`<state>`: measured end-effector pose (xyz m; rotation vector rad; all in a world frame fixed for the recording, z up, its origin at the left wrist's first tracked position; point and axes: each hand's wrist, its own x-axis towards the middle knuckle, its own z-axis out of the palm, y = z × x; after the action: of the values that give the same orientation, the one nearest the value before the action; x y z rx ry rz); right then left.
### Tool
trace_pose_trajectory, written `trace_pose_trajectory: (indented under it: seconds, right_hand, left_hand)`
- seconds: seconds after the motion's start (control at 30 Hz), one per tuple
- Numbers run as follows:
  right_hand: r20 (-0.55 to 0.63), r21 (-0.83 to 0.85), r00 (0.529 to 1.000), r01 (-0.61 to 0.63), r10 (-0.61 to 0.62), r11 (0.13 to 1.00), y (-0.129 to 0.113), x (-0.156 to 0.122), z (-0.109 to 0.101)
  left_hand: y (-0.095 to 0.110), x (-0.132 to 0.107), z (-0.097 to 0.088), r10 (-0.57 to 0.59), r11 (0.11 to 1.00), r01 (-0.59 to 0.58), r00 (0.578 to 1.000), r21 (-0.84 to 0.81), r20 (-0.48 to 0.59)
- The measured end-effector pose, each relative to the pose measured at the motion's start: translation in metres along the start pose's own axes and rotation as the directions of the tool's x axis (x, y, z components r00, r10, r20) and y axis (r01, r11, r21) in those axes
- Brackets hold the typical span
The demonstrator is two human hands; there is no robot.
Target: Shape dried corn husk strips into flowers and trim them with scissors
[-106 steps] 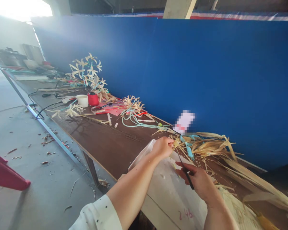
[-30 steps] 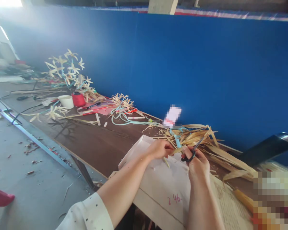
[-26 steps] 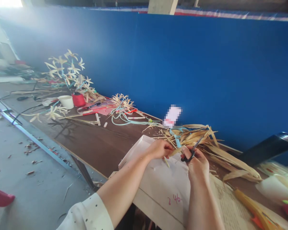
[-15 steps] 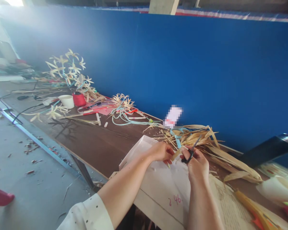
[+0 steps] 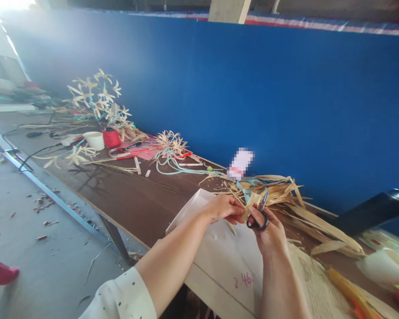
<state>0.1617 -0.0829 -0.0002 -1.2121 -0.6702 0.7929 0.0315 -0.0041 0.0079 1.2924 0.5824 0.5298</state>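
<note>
My left hand (image 5: 224,208) pinches a tan strip of dried husk (image 5: 252,203) and holds it upright. My right hand (image 5: 269,228) grips small black-handled scissors (image 5: 260,215), fingers through the loops, blades pointing up beside the strip. Both hands hover over a white sheet of card (image 5: 226,257) marked with pink numbers, near the front edge of a long brown table (image 5: 136,199). A heap of dried husks and straw (image 5: 286,195) with pale blue ribbon lies just beyond my hands.
Farther left on the table stand straw flowers (image 5: 99,95), a red spool (image 5: 111,138), a white cup (image 5: 93,140), blue-green strips (image 5: 173,166) and black cables (image 5: 29,153). A blue wall (image 5: 252,97) backs the table. Scraps litter the grey floor (image 5: 36,230).
My hands have drawn closer together. The husk strip has been raised upright and the scissors turned so their blades point up next to it. The view shifted slightly.
</note>
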Motion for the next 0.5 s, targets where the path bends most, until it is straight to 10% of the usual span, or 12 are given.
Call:
trace_pose_trajectory:
  seconds: [0.5]
  right_hand:
    - [0.003,-0.006,1.0,-0.015,0.015,1.0,0.0052,0.0022,-0.0015]
  left_hand:
    - [-0.003,0.0011,0.003,-0.015,0.992,0.019,0.999,-0.124,0.029]
